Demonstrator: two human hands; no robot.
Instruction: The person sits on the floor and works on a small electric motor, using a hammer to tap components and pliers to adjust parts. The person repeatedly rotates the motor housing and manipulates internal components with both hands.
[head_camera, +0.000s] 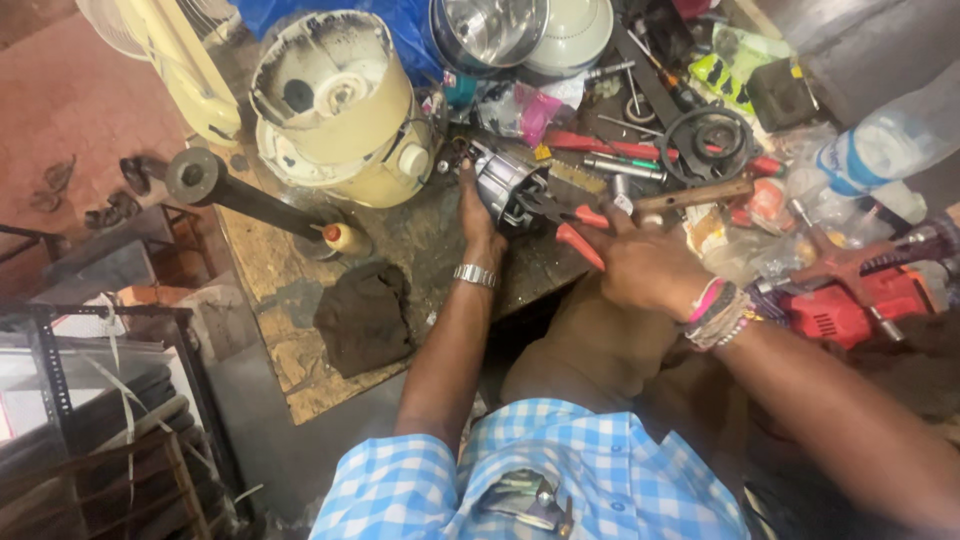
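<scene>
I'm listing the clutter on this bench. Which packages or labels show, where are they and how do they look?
Plastic bottle: far right, lying on its side, clear with a blue and white label band.
Packet: top right among the tools, flat, bright yellow-green with dark print.
Pink wrapper: top centre, crumpled, beside the motor.
No screens or signs.

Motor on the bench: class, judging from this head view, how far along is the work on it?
Done: the motor is out, beside the cream appliance base. In hand: left hand steadies it; right hand works red-handled pliers at it. Left: motor and base remain apart.
</scene>
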